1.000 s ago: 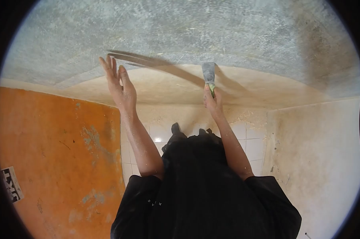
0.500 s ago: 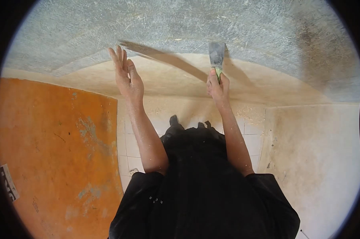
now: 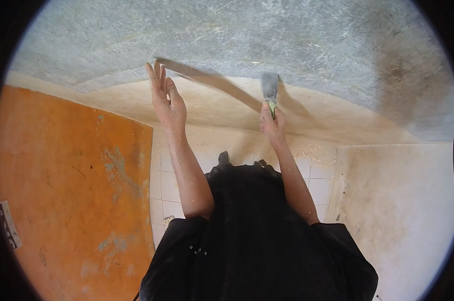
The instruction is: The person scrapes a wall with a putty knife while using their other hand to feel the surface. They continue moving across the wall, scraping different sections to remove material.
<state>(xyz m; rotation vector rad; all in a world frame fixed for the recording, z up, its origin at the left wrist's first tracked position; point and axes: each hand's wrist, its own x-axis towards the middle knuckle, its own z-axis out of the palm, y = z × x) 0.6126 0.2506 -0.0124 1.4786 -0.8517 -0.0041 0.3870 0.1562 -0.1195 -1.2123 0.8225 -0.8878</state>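
Note:
A putty knife (image 3: 269, 89) with a grey metal blade and a green handle is in my right hand (image 3: 272, 124), fingers wrapped round the handle. Its blade points up at the wall, at the lower edge of the rough grey area (image 3: 227, 35). My left hand (image 3: 170, 100) is raised with its fingers stretched out, holding nothing; the fingertips are at or close to the wall, and whether they touch it I cannot tell. Below the grey area the wall is cream (image 3: 217, 95). Pale specks dot both forearms.
An orange wall (image 3: 76, 175) with worn patches and a black-and-white sticker (image 3: 10, 226) stands at the left. To the right is a stained whitish wall (image 3: 398, 200). White floor tiles (image 3: 170, 185) and crumbs by the wall's base (image 3: 315, 150) show below.
The putty knife and my right hand appear lower in view. My left hand has also shifted slightly down and right, still stretched out. The whole view has tilted a little.

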